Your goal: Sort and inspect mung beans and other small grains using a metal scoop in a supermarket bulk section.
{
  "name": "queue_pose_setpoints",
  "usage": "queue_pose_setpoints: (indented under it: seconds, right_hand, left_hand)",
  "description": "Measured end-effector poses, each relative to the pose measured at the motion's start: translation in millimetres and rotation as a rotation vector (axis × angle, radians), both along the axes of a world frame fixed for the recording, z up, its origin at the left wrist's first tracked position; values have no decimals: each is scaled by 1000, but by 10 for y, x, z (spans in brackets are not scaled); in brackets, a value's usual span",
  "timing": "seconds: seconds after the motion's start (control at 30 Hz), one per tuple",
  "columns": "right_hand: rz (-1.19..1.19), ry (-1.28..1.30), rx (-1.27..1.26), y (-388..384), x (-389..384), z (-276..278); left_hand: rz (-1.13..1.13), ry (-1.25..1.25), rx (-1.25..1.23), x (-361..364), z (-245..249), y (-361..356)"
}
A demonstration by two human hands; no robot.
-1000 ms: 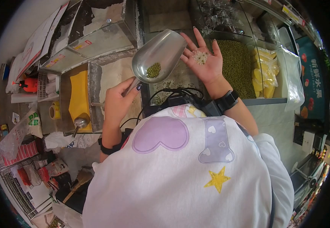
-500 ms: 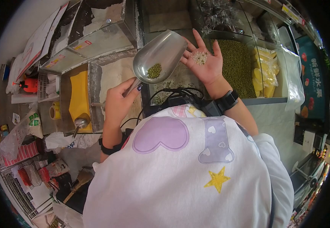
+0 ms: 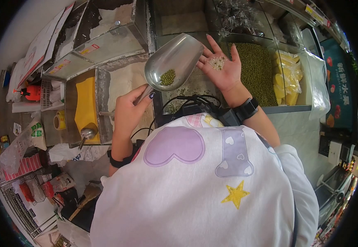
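Observation:
My left hand (image 3: 130, 109) is closed around the handle of a metal scoop (image 3: 174, 53). A small heap of green mung beans (image 3: 167, 77) lies in the scoop near its handle end. Palm up and fingers spread, my right hand (image 3: 227, 74) is just right of the scoop's mouth. Small pale grains (image 3: 217, 63) rest on that palm. Below the scoop is a bin (image 3: 197, 88) with scattered green bits on its floor. To the right of my right hand, mung beans (image 3: 255, 68) fill another glass-sided bin.
Bagged yellow goods (image 3: 286, 78) stand at the right. On the left are bins of white powder (image 3: 125, 84) and yellow meal (image 3: 86, 99), where a second scoop (image 3: 88, 132) lies. Black cables (image 3: 195, 99) run close to my body. Glass dividers separate the bins.
The fingers of my right hand have shifted slightly, with the grains still on the palm. The scoop and my left hand are almost unmoved.

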State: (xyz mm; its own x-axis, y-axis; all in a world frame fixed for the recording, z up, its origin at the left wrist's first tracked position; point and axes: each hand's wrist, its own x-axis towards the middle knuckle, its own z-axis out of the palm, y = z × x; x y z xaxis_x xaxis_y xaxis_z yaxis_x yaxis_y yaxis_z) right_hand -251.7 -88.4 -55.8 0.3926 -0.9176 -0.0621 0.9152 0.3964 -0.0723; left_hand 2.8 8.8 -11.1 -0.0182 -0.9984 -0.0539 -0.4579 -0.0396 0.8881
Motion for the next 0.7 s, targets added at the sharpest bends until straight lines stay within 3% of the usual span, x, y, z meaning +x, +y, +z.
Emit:
queue_pose_setpoints:
  seconds: [0.07, 0.17, 0.27, 0.4, 0.5, 0.57, 0.7]
  right_hand:
    - [0, 5, -5, -20, -15, -46]
    - [-11, 153, 385, -108, -47, -264]
    - [-55, 252, 596, -136, -91, -511]
    - [-95, 277, 580, -69, -52, -287]
    - [-114, 225, 506, -56, -90, -269]
    - [149, -323, -113, -106, -155, -488]
    - [311, -461, -292, -150, -133, -342]
  left_hand:
    - [-2, -6, -6, -1, -1, -2]
    - [0, -26, -13, 3, -8, -1]
    - [5, -18, -17, 6, -16, -2]
    - [21, -23, 44, -5, 23, -2]
    - [17, -10, 41, 15, -16, -13]
    - [77, 55, 44, 27, -29, -7]
    - [95, -18, 106, 16, 67, -15]
